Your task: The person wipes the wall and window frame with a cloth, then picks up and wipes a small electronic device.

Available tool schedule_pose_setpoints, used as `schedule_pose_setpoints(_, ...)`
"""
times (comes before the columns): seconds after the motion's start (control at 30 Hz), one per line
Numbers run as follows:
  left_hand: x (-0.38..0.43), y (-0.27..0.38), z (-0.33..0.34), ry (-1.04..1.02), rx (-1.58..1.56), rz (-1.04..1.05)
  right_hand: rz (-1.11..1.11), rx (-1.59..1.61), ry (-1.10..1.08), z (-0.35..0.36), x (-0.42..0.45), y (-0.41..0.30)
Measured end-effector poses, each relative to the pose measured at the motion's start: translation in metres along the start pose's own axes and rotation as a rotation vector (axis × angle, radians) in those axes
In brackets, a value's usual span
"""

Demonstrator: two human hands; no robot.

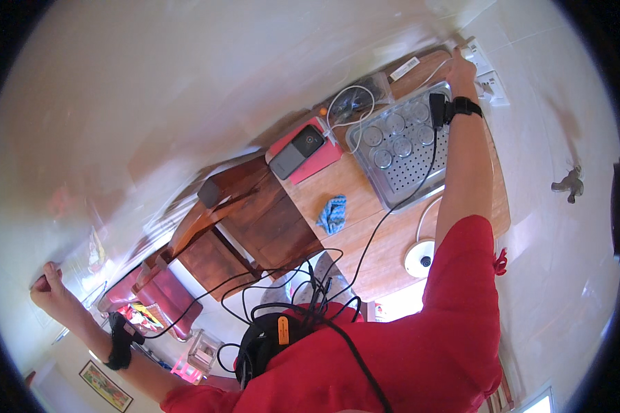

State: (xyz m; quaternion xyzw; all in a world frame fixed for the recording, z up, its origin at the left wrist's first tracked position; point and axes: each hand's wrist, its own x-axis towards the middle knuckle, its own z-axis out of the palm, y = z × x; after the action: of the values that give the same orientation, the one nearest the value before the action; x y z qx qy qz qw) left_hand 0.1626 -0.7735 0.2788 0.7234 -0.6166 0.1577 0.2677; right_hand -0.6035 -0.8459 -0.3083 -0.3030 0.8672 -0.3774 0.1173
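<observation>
My right hand point(463, 72) reaches to the far corner of the wooden table point(359, 188), up against a white plug point(467, 53) at the wall socket point(479, 56). Its fingers are partly hidden, so a grip on the plug is unclear. Below that wrist lies a perforated metal tray point(408, 173) with several upturned glasses point(403, 146). Out to the left, my left hand point(51, 289) is raised near the wall, its fingers curled in with nothing visible in them. Black wrist straps with cables are on both arms.
A grey power bank point(297, 151) rests on a red box point(315, 170), near a white cable point(352, 86) and a plastic bag point(359, 100). A crumpled blue cloth point(332, 214) and a white round appliance base point(419, 258) lie nearer me. Wooden chairs point(268, 222) stand left; black cables point(310, 289) hang across my front.
</observation>
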Motion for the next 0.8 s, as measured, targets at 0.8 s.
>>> schedule_pose_setpoints(0.8, 0.003, 0.016, 0.022, 0.002, -0.038, 0.129, -0.712, -0.277, -0.967, -0.098, -0.5, -0.158)
